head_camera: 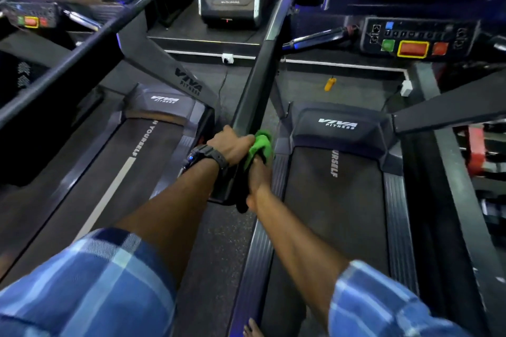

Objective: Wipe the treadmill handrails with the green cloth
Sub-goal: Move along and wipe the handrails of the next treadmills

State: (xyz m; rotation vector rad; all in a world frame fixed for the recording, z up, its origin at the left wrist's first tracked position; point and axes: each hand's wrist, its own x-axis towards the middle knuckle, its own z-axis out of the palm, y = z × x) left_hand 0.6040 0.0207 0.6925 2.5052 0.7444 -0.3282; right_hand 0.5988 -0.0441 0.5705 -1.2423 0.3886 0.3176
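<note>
Both hands meet on the near end of the left handrail (257,85) of the right treadmill (353,200). Left hand (232,146), with a dark wristwatch (208,157) on the wrist, is closed over the top of the rail. Right hand (257,175) grips the green cloth (261,145) and presses it against the rail's inner side, just beside the left hand; its fingers are mostly hidden under the cloth. Blue checked sleeves (90,282) cover both upper arms. Farther up, the console (419,38) shows green, red and yellow-framed buttons. A second treadmill (131,161) stands to the left.
</note>
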